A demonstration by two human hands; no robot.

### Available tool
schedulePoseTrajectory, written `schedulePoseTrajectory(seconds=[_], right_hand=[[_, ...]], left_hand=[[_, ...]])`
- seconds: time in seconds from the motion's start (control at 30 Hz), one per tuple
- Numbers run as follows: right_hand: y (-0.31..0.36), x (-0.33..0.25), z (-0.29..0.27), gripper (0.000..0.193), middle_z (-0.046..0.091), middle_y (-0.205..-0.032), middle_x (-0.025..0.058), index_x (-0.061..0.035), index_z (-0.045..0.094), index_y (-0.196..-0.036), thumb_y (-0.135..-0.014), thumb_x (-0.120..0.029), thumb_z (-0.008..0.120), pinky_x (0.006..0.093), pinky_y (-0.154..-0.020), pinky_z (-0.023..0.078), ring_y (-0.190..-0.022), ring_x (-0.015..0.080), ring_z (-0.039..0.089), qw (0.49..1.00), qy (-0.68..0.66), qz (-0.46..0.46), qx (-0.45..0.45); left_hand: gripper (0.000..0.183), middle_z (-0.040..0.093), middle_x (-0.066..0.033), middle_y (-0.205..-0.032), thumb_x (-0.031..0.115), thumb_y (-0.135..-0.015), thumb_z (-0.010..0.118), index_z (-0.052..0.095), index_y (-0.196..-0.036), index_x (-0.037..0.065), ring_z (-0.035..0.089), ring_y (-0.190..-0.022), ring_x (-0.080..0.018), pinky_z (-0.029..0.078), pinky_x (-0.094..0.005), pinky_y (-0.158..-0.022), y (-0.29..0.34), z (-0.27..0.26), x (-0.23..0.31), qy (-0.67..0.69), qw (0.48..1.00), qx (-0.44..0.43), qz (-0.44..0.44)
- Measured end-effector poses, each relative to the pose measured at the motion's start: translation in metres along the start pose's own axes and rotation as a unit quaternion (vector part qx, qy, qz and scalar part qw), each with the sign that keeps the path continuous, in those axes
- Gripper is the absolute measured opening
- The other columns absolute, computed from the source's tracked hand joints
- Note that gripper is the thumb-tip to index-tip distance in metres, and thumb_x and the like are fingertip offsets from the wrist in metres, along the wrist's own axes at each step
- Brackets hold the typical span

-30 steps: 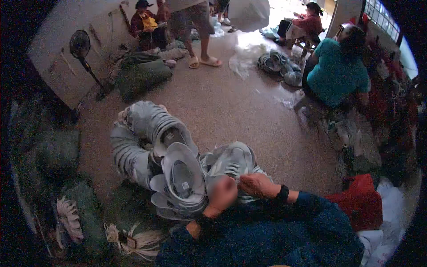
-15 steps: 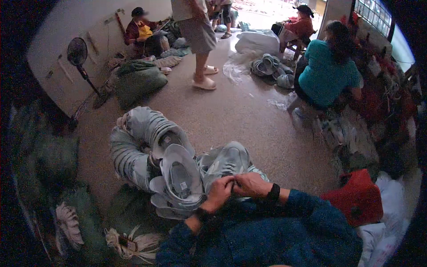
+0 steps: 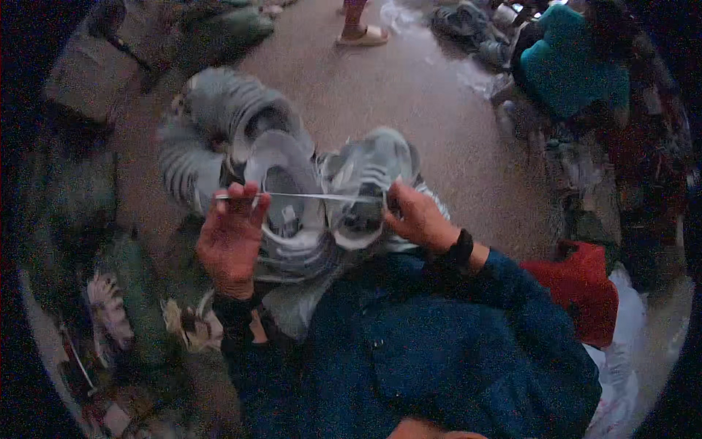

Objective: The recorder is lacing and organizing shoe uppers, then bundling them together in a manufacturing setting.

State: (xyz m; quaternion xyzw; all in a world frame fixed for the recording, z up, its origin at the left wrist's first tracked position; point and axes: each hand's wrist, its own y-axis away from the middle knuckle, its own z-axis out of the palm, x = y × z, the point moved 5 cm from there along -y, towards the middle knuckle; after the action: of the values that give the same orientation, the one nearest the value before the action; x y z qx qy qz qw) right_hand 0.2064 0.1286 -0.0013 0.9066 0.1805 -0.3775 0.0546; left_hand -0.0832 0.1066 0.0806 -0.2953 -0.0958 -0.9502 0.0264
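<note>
A grey-white sneaker (image 3: 369, 164) with laces across its front sits before me, toe pointing away. My left hand (image 3: 232, 238) is raised to the left of it, fingers closed on a white shoelace (image 3: 314, 195). The lace is stretched nearly level across to my right hand (image 3: 420, 217), which pinches its other part beside the sneaker's opening. Some blur hides exactly how the right fingertips grip. Just left of this sneaker, a curved row of nested grey shoe uppers (image 3: 219, 110) bends round toward me, its nearest opening (image 3: 289, 194) facing up beneath the lace.
A red container (image 3: 585, 293) stands at my right beside white plastic bags (image 3: 625, 329). Bundles of pale laces (image 3: 191, 324) lie at lower left. Someone in a teal top (image 3: 567, 62) sits at the far right; another person's slippered foot (image 3: 363, 36) is on the floor ahead.
My hands have moved apart from close together at the sneaker; the left went left with the shoelace, now drawn out between them. The view has tipped downward.
</note>
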Motion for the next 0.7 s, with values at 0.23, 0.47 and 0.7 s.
schedulePoseTrajectory(seconds=[0.23, 0.47, 0.7], right_hand=[[-0.012, -0.017, -0.011, 0.023, 0.055, -0.092, 0.0197, -0.0016, 0.051, -0.103, -0.083, -0.008, 0.061, 0.0479, -0.069, 0.048, -0.083, 0.0433, 0.057, 0.994, -0.082, -0.043, 0.057], [-0.017, -0.020, -0.013, 0.019, 0.055, -0.095, 0.0123, -0.0028, 0.053, -0.094, -0.078, 0.002, 0.061, 0.0387, -0.070, 0.048, -0.082, 0.0345, 0.058, 0.979, 0.084, -0.159, 0.094], [-0.011, -0.003, -0.011, 0.016, 0.057, -0.079, 0.0058, -0.0038, 0.055, -0.095, -0.082, -0.006, 0.064, 0.0303, -0.066, 0.046, -0.075, 0.0195, 0.057, 0.994, 0.004, -0.050, 0.100]], left_hand=[[0.013, 0.059, -0.0127, -0.107, 0.005, -0.086, 0.061, 0.059, -0.099, 0.003, 0.059, -0.090, -0.0279, 0.047, -0.0368, -0.084, 0.012, -0.009, -0.011, -0.565, 0.815, -0.085, 0.091], [0.026, 0.057, -0.0128, -0.109, 0.007, -0.075, 0.068, 0.060, -0.099, 0.005, 0.054, -0.104, -0.0304, 0.039, -0.0441, -0.097, 0.014, 0.024, -0.056, -0.738, 0.581, -0.171, 0.297], [0.023, 0.056, -0.0091, -0.106, 0.011, -0.073, 0.063, 0.063, -0.096, 0.008, 0.053, -0.107, -0.0271, 0.025, -0.0557, -0.107, 0.001, 0.020, -0.126, -0.783, 0.449, -0.262, 0.342]])
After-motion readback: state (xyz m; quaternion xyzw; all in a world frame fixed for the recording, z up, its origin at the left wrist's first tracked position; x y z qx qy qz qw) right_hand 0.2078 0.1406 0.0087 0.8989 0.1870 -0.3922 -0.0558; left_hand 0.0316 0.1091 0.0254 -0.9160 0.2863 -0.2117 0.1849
